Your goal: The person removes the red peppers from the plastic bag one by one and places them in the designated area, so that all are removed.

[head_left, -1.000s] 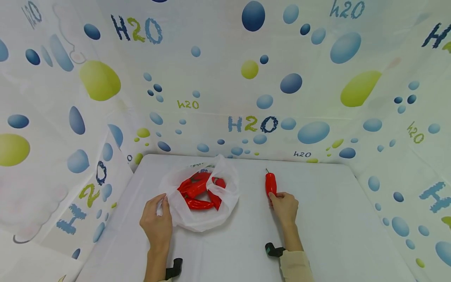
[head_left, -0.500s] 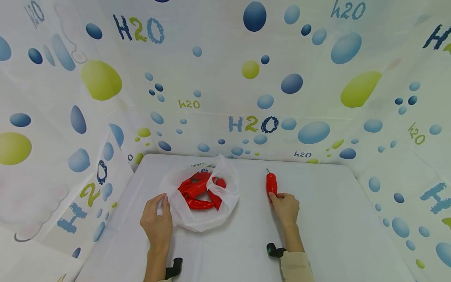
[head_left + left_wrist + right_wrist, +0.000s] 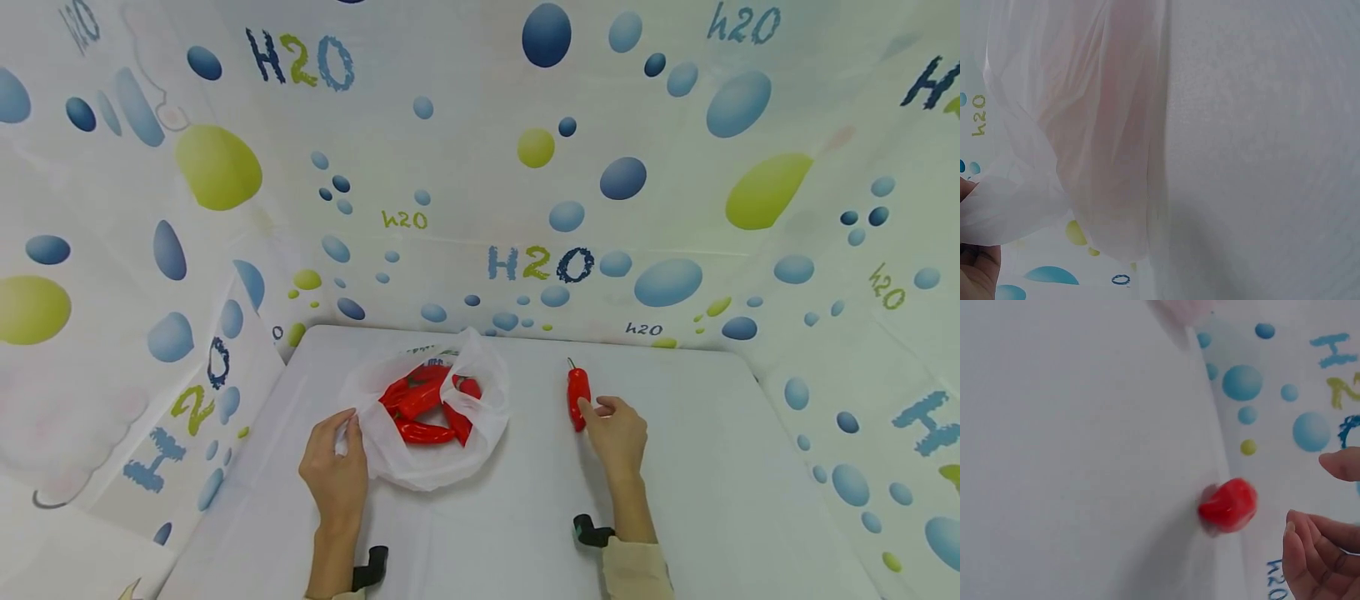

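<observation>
A thin white plastic bag lies with its mouth open on the left half of the table, several red chili peppers inside it. My left hand pinches the bag's left rim between thumb and fingertips; the left wrist view shows the pulled-up film of the bag reaching that hand. One red chili pepper lies alone to the right, stem pointing away. Beside its near end is my right hand. In the right wrist view, thumb and fingers of this hand stand apart, off the pepper.
A white table carries everything. Behind and at both sides hangs a white curtain printed with blue and green drops. Black wrist-camera mounts stick out inward from both wrists.
My right hand has let go of the single red chili pepper, spread its fingers and shifted slightly right. The left hand keeps its pinch on the plastic bag.
</observation>
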`<state>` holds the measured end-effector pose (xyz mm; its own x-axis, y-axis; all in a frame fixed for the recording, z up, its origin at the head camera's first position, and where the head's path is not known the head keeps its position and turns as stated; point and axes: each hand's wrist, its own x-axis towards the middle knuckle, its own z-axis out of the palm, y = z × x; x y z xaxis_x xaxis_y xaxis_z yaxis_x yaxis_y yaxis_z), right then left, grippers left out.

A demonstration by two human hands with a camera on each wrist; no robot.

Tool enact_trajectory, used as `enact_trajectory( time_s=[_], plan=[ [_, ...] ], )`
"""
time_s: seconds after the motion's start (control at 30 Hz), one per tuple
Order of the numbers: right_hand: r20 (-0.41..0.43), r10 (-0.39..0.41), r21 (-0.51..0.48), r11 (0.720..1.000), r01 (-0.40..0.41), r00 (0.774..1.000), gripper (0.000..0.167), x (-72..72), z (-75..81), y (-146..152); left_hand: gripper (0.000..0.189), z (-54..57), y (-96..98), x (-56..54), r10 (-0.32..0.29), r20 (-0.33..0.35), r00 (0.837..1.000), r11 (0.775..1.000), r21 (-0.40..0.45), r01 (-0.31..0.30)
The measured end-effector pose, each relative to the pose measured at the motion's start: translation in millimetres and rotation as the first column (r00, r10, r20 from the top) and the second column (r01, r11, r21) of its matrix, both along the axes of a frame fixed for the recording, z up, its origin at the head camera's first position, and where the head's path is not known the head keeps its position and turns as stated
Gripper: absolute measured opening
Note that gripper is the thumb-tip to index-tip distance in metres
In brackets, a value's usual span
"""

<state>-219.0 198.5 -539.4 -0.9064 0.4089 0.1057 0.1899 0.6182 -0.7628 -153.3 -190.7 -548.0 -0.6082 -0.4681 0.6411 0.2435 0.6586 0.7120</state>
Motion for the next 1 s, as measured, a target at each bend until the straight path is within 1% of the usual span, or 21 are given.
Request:
enact_trajectory(
  time_s=[0.07, 0.17, 0.27, 0.37, 0.47, 0.63, 0.8, 1.0],
  plan=[
    [-0.038, 0.023, -0.008, 1.0, -0.024, 0.999, 0.044, 0.0, 2.7, -2.4, 0.019, 0.6, 0.0, -0.1, -0.001, -0.004, 1.0, 1.0, -0.002, 0.001],
    [-0.125, 0.058, -0.005, 0.998, -0.06, 0.99, 0.04, 0.9, 10.2, -10.2, 0.018, 0.6, -0.2, -0.5, -0.002, -0.014, 1.0, 1.0, -0.009, 0.002],
    [-0.21, 0.089, 0.002, 0.996, -0.091, 0.974, 0.034, 2.6, 19.5, -20.8, 0.018, 0.2, -0.5, -0.8, -0.002, -0.018, 1.0, 1.0, -0.01, 0.002],
    [-0.267, 0.12, -0.005, 0.992, -0.126, 0.956, 0.03, 5.8, 29.0, -31.7, 0.018, -0.7, -0.5, -1.0, 0.001, -0.016, 1.0, 1.0, -0.007, -0.001],
    [-0.294, 0.158, -0.021, 0.985, -0.172, 0.943, 0.029, 10.3, 37.4, -40.6, 0.017, -1.7, 0.2, -1.4, 0.002, -0.023, 1.0, 1.0, -0.006, -0.002],
    [-0.34, 0.24, -0.005, 0.966, -0.257, 0.909, 0.028, 15.8, 46.2, -54.9, 0.016, -2.8, 0.8, -2.6, -0.005, -0.049, 0.999, 1.0, -0.01, 0.005],
    [-0.365, 0.336, 0.041, 0.937, -0.346, 0.868, 0.029, 20.5, 47.8, -72.1, 0.016, -3.3, 0.3, -2.6, -0.001, -0.043, 0.999, 1.0, -0.002, 0.001],
    [-0.348, 0.426, 0.103, 0.903, -0.418, 0.835, 0.033, 30.7, 48.1, -96.3, 0.016, -2.2, -0.4, -1.3, -0.001, -0.034, 0.999, 1.0, -0.002, 0.001]
  ],
)
